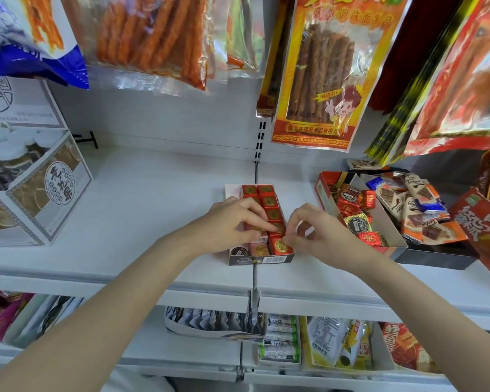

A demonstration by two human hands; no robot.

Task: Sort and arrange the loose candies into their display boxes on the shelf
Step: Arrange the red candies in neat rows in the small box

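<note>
1. Both hands meet over a small display box (259,260) that sits on the white shelf (153,199) at the centre of the frame.
2. The box holds a row of red square candies (270,206) with gold seals, running from its far end toward the near end; two paler pink pieces (258,249) lie at the near left of the box.
3. The left hand (232,219) rests on the box from the left, fingers curled down onto the candies around the middle of the row, fingertips touching a red piece.
4. The right hand (314,230) comes in from the right, thumb and forefinger pinching the nearest red candy (280,246) at the box's near right corner.
5. The two hands are close together, fingertips nearly touching above that corner.
6. To the right of the frame, just beside the right hand, an open tray (391,230) holds loose mixed candies (354,210) in red, gold and orange wrappers.
7. Hanging snack bags (317,72) fill the upper part of the frame.
</note>
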